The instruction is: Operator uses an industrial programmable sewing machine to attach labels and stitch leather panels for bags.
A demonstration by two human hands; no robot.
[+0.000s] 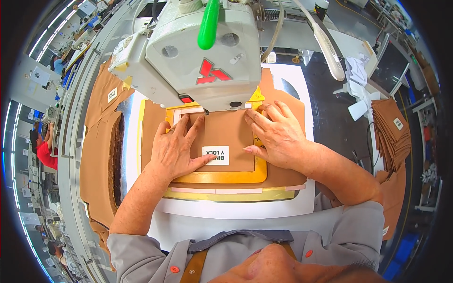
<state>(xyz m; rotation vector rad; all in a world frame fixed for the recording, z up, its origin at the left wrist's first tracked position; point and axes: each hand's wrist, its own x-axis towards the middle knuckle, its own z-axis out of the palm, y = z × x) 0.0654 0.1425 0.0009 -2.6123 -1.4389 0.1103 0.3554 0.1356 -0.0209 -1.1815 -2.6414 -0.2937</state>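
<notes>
A brown fabric panel [231, 129] lies inside a yellow frame [222, 177], under the front of a grey sewing machine head [203, 56]. On the panel is a white label [222, 159] with dark print. My left hand [173, 148] rests spread on the panel's left side, fingertips toward the machine and thumb reaching the label. My right hand [281, 137] lies over the frame's right side, its fingers stretched onto the panel's far right edge and the thumb apart. Neither hand grips anything visible. More brown fabric [285, 170] extends below the frame, above a white sheet [302, 200].
A thick pile of brown fabric [96, 165] stands close on the left, and stacked brown pieces [390, 132] lie on the right. A green rod [208, 28] hangs before the machine head. A slim white device [328, 52] hangs at upper right. A person in red [48, 146] sits far left.
</notes>
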